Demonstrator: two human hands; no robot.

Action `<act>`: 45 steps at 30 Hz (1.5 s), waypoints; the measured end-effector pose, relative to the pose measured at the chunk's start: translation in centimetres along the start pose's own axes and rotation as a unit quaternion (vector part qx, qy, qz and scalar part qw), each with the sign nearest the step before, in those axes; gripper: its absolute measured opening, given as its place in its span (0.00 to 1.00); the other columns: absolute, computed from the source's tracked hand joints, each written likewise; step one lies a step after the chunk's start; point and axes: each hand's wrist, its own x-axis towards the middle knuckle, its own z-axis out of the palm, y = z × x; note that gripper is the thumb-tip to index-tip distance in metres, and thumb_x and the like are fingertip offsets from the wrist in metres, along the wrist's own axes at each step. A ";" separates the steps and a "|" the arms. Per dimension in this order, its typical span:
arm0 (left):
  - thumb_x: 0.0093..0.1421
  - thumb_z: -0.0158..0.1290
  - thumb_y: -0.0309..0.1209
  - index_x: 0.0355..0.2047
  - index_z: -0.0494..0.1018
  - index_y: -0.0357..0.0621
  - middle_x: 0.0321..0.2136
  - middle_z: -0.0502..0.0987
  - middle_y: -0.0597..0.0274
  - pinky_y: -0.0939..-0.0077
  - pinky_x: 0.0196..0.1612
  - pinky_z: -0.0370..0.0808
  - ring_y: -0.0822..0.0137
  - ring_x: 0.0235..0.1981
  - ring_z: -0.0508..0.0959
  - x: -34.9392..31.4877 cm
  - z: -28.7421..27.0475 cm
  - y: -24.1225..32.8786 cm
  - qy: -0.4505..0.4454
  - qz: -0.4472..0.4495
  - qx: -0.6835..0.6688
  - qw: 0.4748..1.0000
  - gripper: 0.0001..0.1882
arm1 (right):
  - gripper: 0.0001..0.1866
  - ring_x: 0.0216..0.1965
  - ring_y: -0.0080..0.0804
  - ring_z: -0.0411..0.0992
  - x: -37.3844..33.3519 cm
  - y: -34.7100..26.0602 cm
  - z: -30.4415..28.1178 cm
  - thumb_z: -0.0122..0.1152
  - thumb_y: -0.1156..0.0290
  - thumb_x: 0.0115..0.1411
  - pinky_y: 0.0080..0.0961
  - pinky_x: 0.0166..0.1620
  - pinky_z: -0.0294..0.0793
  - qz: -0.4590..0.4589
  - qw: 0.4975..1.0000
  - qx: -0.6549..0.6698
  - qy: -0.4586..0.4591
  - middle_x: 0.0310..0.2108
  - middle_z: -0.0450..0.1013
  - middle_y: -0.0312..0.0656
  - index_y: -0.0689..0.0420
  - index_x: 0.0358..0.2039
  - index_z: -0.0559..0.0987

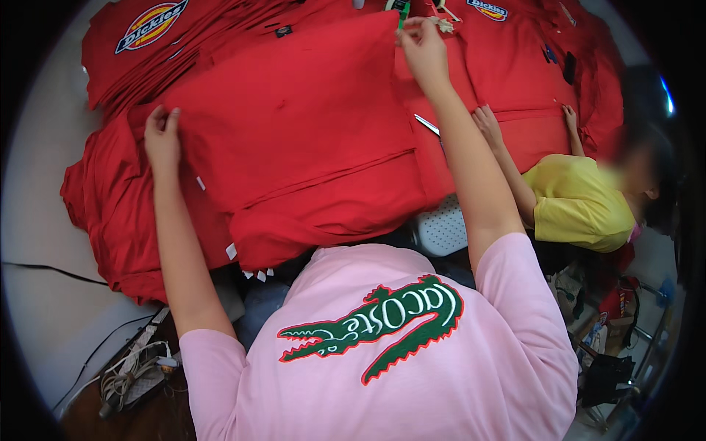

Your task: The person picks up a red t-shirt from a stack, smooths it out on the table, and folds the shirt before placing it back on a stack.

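Observation:
A large red shirt (pixel 294 125) lies spread on top of a heap of red garments in front of me. My left hand (pixel 163 140) is at its left side, thumb and forefinger visibly apart, touching the red cloth. My right hand (pixel 424 53) reaches to the far right corner, thumb and fingertips pinched together on the shirt's edge. Just beyond those fingertips is a small green-handled tool (pixel 404 13), partly cut off by the view's edge. Scissors (pixel 426 125) lie beside my right forearm, their handles hidden behind it.
Stacked red shirts (pixel 140 62) with printed badges lie at the far left. To the right, a person in a yellow shirt (pixel 577 202) works with both hands on more red cloth. A white perforated seat (pixel 443 228) is near me. Tangled cables (pixel 136 375) lie at lower left.

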 end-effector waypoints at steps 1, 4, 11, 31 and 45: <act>0.68 0.62 0.40 0.60 0.74 0.34 0.58 0.77 0.49 0.67 0.64 0.71 0.59 0.60 0.76 -1.9 1.3 0.1 -0.010 0.058 0.012 0.998 0.27 | 0.15 0.45 0.33 0.83 -2.0 0.4 0.5 0.64 0.67 0.69 0.27 0.48 0.80 -0.025 0.998 -0.044 -0.040 0.43 0.83 0.43 0.60 0.52 0.76; 0.64 0.64 0.37 0.59 0.76 0.40 0.61 0.76 0.53 0.54 0.71 0.63 0.54 0.67 0.72 -11.5 3.6 3.5 -0.159 0.183 0.165 0.956 0.25 | 0.21 0.59 0.49 0.76 -11.4 2.5 -0.1 0.66 0.60 0.66 0.43 0.59 0.75 -0.079 0.969 -0.150 -0.177 0.54 0.80 0.47 0.58 0.54 0.78; 0.59 0.65 0.41 0.61 0.74 0.50 0.69 0.67 0.57 0.42 0.76 0.47 0.52 0.75 0.60 -24.3 -1.4 -0.9 -0.135 0.123 0.322 0.929 0.30 | 0.28 0.73 0.45 0.63 -23.3 4.1 -5.4 0.63 0.71 0.63 0.45 0.72 0.60 -0.137 0.929 -0.242 -0.243 0.69 0.68 0.47 0.54 0.65 0.74; 0.55 0.59 0.22 0.43 0.83 0.44 0.46 0.83 0.55 0.58 0.57 0.76 0.51 0.52 0.81 -20.4 -0.3 -0.9 -0.093 0.122 0.214 0.965 0.15 | 0.09 0.49 0.32 0.80 -16.3 6.2 -7.4 0.61 0.79 0.68 0.27 0.55 0.77 0.046 0.952 -0.079 -0.293 0.45 0.83 0.44 0.64 0.48 0.83; 0.64 0.59 0.29 0.53 0.79 0.51 0.59 0.75 0.61 0.44 0.74 0.54 0.56 0.65 0.70 -10.5 5.8 2.2 -0.049 0.168 0.321 0.931 0.16 | 0.21 0.55 0.46 0.74 -8.8 1.5 2.3 0.59 0.80 0.61 0.44 0.59 0.70 -0.163 0.940 -0.294 -0.059 0.51 0.77 0.42 0.51 0.54 0.81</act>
